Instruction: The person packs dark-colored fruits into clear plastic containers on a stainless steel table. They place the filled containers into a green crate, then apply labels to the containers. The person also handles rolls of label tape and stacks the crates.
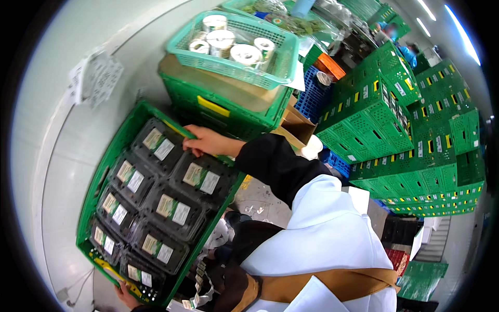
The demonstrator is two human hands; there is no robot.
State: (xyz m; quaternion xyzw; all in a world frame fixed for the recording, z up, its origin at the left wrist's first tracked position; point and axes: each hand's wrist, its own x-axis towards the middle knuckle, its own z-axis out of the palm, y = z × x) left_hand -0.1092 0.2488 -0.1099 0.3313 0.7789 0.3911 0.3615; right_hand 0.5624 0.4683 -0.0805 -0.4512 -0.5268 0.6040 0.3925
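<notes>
A green plastic crate (210, 230) lies tilted in front of me, filled with dark, clear-lidded plastic punnets (173, 208) bearing labels. Its upper long rim is gripped by my right hand (206, 141), fingers curled over the edge near a yellow strip. At the lower end, beside a yellow handle piece, my left hand (126, 295) holds the rim; part of it is hidden below the crate. The contents of the punnets are too dark to tell.
Beyond my right hand, a teal basket (234, 72) of label rolls sits on another green crate (218, 111). Stacked green crates (366, 113) rise at the right, near an open cardboard box (298, 124). A white wall (74, 156) runs along the left. Label strips (200, 284) hang below; people work far off.
</notes>
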